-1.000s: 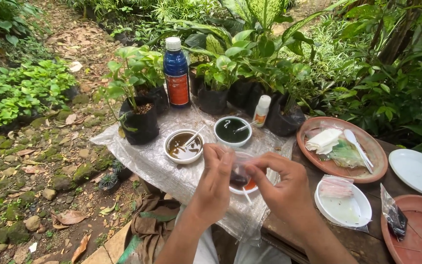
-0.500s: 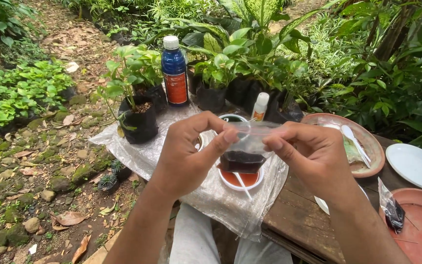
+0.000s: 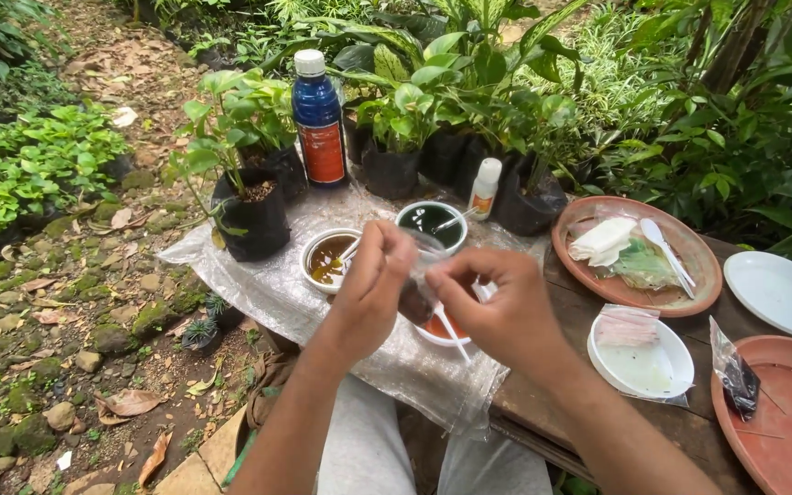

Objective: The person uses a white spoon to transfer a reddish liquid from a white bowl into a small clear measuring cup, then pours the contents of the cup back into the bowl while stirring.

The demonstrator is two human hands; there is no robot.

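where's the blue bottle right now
In the head view, the blue bottle stands upright at the far left of the plastic sheet, between two potted plants, behind the brown-liquid bowl.

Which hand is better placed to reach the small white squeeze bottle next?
Right, probably. Both hands pinch the small clear plastic bag of dark liquid, but the right hand sits nearer the small white squeeze bottle than the left hand.
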